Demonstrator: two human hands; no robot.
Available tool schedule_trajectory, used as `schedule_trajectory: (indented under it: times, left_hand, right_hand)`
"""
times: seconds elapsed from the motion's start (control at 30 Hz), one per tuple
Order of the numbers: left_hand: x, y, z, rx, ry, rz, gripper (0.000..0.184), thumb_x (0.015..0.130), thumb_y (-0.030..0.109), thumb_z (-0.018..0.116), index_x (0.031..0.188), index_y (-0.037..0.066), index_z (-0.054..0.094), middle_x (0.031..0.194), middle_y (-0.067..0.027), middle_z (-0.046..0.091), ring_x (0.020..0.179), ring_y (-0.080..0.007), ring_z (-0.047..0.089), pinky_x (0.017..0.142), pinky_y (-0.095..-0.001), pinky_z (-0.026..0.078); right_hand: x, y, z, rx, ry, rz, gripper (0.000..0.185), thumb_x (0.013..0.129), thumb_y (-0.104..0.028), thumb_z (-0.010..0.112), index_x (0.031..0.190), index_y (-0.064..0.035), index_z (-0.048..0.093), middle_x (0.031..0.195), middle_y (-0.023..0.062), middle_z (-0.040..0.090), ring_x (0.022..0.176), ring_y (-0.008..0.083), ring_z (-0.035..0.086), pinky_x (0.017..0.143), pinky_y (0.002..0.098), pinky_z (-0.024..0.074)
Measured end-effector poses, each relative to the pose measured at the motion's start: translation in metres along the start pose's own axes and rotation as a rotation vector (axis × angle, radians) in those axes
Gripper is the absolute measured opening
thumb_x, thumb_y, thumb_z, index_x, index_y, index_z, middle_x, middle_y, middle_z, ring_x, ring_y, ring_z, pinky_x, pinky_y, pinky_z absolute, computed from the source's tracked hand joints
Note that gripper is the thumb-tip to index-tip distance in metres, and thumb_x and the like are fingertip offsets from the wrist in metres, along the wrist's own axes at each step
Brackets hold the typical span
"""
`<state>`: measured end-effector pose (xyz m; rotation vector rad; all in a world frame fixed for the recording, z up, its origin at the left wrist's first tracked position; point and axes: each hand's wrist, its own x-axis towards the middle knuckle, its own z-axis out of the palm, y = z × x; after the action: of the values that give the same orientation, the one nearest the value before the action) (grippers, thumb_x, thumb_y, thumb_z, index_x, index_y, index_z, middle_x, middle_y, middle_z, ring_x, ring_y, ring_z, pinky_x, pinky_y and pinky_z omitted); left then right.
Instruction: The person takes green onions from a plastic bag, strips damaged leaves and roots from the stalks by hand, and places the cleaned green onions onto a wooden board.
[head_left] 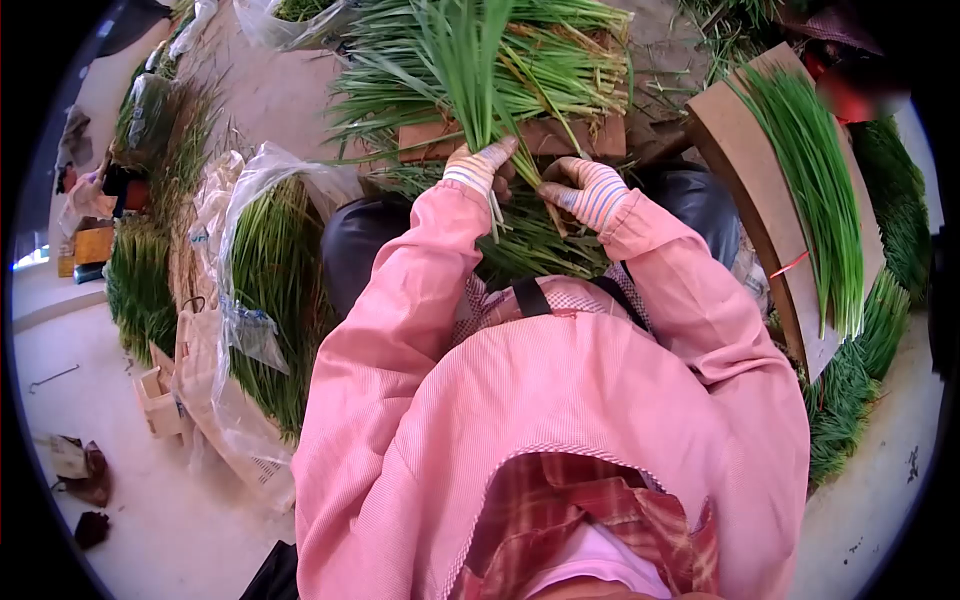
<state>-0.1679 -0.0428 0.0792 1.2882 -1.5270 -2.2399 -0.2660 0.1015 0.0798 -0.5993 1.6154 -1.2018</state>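
My left hand point(484, 168), in a striped fingerless glove, is closed around the lower part of an upright bunch of chives point(478, 75). Pale stem ends poke out below that fist. Close beside it, my right hand point(585, 192), gloved the same way, has thumb and fingers pinched on a few yellowish-green chive stalks point(524, 172). Just beyond both hands, a thick pile of chives point(570, 75) lies across a brown board point(420, 140). Loose green leaves point(540, 245) cover my lap under the hands.
On my right, a tilted board point(782, 215) carries a neat bundle of chives point(815, 180) near a red tie point(790, 264). A clear plastic bag point(235, 310) full of chives point(275, 280) stands on my left. More green bundles point(865, 360) lie on the floor at the right.
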Motion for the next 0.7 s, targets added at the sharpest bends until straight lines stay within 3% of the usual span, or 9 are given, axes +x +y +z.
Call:
schedule_trajectory:
  times: [0.07,0.17,0.23,0.37,0.5,0.53,0.63,0.7]
  left_hand:
    - [-0.013,-0.006,0.002,0.019,-0.01,-0.021,0.029,0.068,0.032,0.068,0.079,0.008,0.055,0.055,-0.002,0.046,0.04,-0.0133,0.04,0.038,-0.0282,0.038]
    - [-0.021,-0.011,0.0,0.031,-0.019,-0.041,0.029,0.069,0.032,0.067,0.079,0.008,0.054,0.054,-0.0027,0.045,0.039,-0.0132,0.04,0.038,-0.0276,0.038]
    - [-0.028,-0.012,-0.005,0.145,-0.026,-0.072,0.03,0.068,0.033,0.067,0.079,0.008,0.054,0.053,-0.0027,0.046,0.038,-0.0133,0.04,0.037,-0.0266,0.036]
    - [-0.042,-0.014,-0.021,0.06,-0.095,-0.04,0.03,0.067,0.032,0.068,0.078,0.008,0.054,0.052,-0.0032,0.046,0.036,-0.014,0.039,0.035,-0.0266,0.033]
    - [-0.059,-0.006,-0.042,-0.172,-0.002,0.037,0.021,0.069,0.025,0.067,0.075,0.01,0.054,0.046,-0.0006,0.039,0.034,-0.0115,0.032,0.034,-0.0255,0.027]
    - [-0.059,-0.002,-0.047,-0.26,0.015,0.069,0.018,0.069,0.023,0.066,0.074,0.011,0.053,0.043,0.0003,0.035,0.034,-0.0104,0.03,0.034,-0.0248,0.025]
    - [-0.049,0.013,-0.05,-0.287,0.021,0.131,0.018,0.07,0.024,0.065,0.073,0.011,0.052,0.043,0.0013,0.035,0.033,-0.0105,0.03,0.034,-0.0251,0.026]
    - [-0.038,0.02,-0.038,-0.252,0.015,0.164,0.021,0.07,0.025,0.066,0.072,0.01,0.051,0.046,0.0014,0.038,0.035,-0.0104,0.031,0.035,-0.025,0.028]
  right_hand:
    - [0.009,0.013,0.0,-0.335,-0.026,-0.133,0.019,0.077,-0.017,0.059,0.088,-0.0009,0.056,0.064,0.0019,0.055,0.051,0.0085,0.044,0.046,0.0245,0.0371]
    - [0.01,0.004,-0.005,-0.505,-0.142,-0.073,0.017,0.076,-0.017,0.058,0.081,-0.0005,0.058,0.061,0.0041,0.055,0.053,0.0095,0.045,0.049,0.0261,0.0394]
    - [0.012,-0.009,-0.01,-0.618,-0.075,-0.231,0.018,0.075,-0.018,0.057,0.082,-0.0008,0.058,0.065,0.0108,0.057,0.058,0.0136,0.051,0.057,0.0283,0.043]
    - [0.043,-0.036,-0.037,-0.817,0.22,-0.389,0.024,0.075,-0.022,0.057,0.088,-0.002,0.058,0.076,0.0149,0.06,0.068,0.0223,0.057,0.065,0.0311,0.0449]
    - [0.07,-0.037,-0.107,-1.022,0.577,-0.419,0.034,0.076,-0.032,0.057,0.092,-0.0018,0.057,0.076,0.0155,0.06,0.064,0.0212,0.056,0.062,0.0316,0.0446]
    - [0.067,-0.031,-0.116,-1.025,0.57,-0.425,0.034,0.076,-0.032,0.057,0.092,-0.0018,0.057,0.076,0.0155,0.06,0.064,0.0212,0.056,0.062,0.0316,0.0446]
    - [0.033,-0.028,-0.1,-0.471,0.015,-0.1,0.043,0.075,-0.039,0.06,0.098,-0.0039,0.055,0.07,0.003,0.055,0.053,0.0106,0.048,0.044,0.0242,0.0401]
    - [-0.007,-0.028,-0.047,0.095,-0.35,0.209,0.036,0.078,-0.036,0.057,0.101,-0.0086,0.052,0.073,0.0012,0.055,0.054,0.0093,0.049,0.042,0.0223,0.039]
